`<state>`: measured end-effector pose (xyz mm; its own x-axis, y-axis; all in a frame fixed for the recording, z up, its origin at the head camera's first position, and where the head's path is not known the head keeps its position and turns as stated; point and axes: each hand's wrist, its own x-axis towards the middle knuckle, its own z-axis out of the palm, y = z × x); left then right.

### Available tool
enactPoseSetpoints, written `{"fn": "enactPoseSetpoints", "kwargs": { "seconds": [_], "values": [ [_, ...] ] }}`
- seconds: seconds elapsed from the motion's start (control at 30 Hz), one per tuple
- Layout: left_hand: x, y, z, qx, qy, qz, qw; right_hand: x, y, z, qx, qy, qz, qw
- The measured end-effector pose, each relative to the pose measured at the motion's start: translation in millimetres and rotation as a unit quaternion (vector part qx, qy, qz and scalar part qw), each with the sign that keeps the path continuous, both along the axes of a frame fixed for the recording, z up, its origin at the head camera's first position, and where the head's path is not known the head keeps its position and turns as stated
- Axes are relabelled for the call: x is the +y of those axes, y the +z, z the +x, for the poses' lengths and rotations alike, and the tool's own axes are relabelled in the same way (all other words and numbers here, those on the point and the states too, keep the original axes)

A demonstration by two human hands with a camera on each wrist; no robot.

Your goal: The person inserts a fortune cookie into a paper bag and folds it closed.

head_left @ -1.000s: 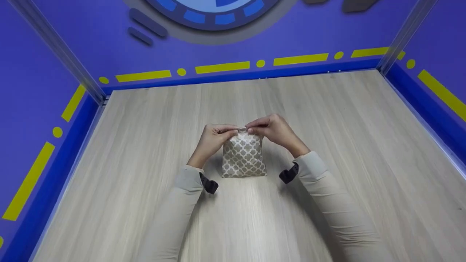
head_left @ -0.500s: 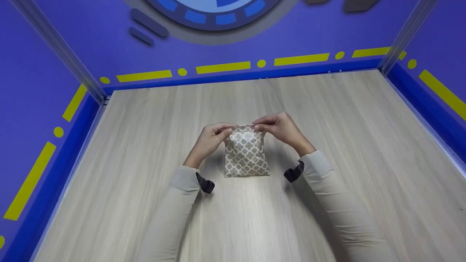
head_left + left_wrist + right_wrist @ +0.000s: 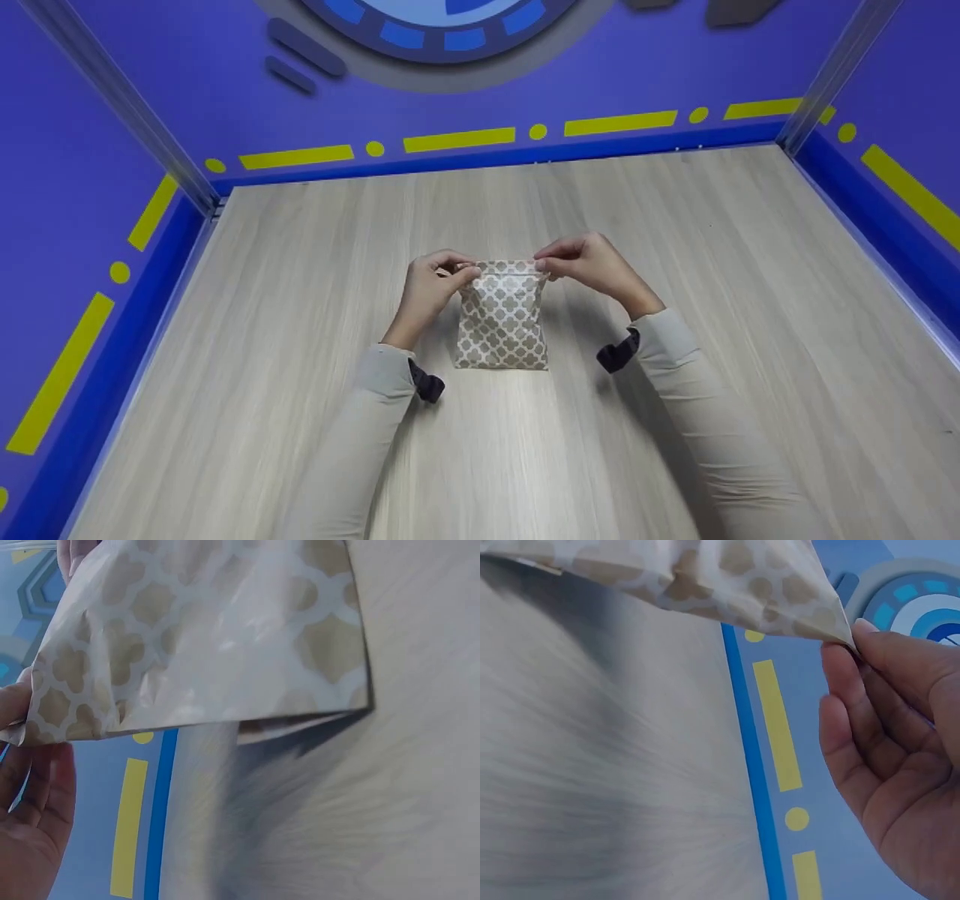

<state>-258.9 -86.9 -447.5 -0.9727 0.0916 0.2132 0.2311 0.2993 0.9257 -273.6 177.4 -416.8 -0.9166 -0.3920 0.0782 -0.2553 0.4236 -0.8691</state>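
A small paper bag (image 3: pixel 502 322) with a tan and white quatrefoil pattern stands near the middle of the table, its top edge lifted toward the far side. My left hand (image 3: pixel 430 294) pinches the bag's top left corner between thumb and fingers. At the top right corner, my right hand (image 3: pixel 589 268) pinches the paper the same way. A crease runs across the bag just below its top edge. In the left wrist view, the bag (image 3: pixel 225 630) spans the upper part, its bottom corner near the tabletop. The right wrist view shows the corner held by my right hand (image 3: pixel 900 720).
The wood-grain table (image 3: pixel 675 225) is enclosed by blue-purple panels (image 3: pixel 450 112) at the back and both sides. Yellow bars and dots run along the panels. Dark straps with small black devices (image 3: pixel 429 386) sit on both wrists.
Both hands have moved apart from the middle of the bag's top edge to its two corners, the right hand farther. The top edge now shows stretched between them.
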Motion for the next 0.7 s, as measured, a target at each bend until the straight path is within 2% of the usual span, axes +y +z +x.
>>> {"fn": "enactPoseSetpoints", "kwargs": {
  "seconds": [0.3,0.53,0.7],
  "values": [
    [6,-6.5,-5.3,-0.007,0.012,0.028,0.9995,4,-7.5,-4.6,-0.016,-0.052,-0.018,0.998],
    [10,-12.4,-7.8,-0.027,0.02,0.07,0.997,8,-15.9,-10.4,-0.041,-0.082,-0.038,0.995],
    [13,-13.7,-9.7,-0.045,0.038,0.063,0.9963,7,-20.4,-13.9,-0.052,-0.094,-0.05,0.993]
  ]
}}
